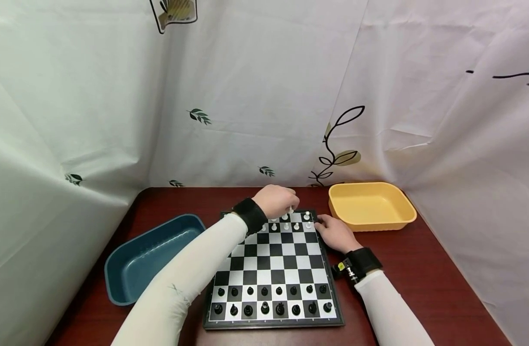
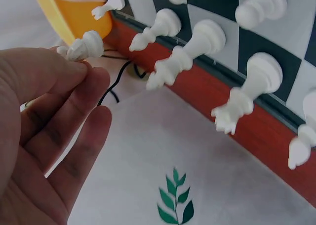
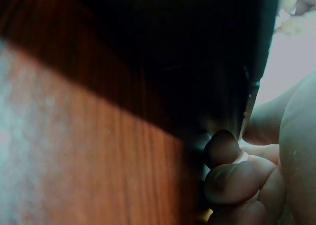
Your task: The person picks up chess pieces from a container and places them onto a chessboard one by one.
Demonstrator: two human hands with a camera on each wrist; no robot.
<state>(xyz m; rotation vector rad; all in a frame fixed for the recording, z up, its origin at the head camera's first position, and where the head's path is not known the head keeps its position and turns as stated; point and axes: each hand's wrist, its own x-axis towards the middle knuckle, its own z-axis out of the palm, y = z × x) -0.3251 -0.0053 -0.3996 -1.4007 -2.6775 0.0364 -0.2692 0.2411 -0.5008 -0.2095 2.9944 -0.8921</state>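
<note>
A black-and-white chessboard lies in the middle of the red-brown table. Black pieces fill its two near rows, and white pieces stand along the far rows. My left hand hovers over the far edge and pinches a small white chess piece between thumb and fingertips, lifted off the squares. My right hand rests at the board's far right edge. Its fingertips curl against the dark rim in the right wrist view.
A dark blue tray sits left of the board and a yellow tray sits at the far right. White sheets printed with leaves hang behind and on both sides of the table. A black cord runs near the board's far edge.
</note>
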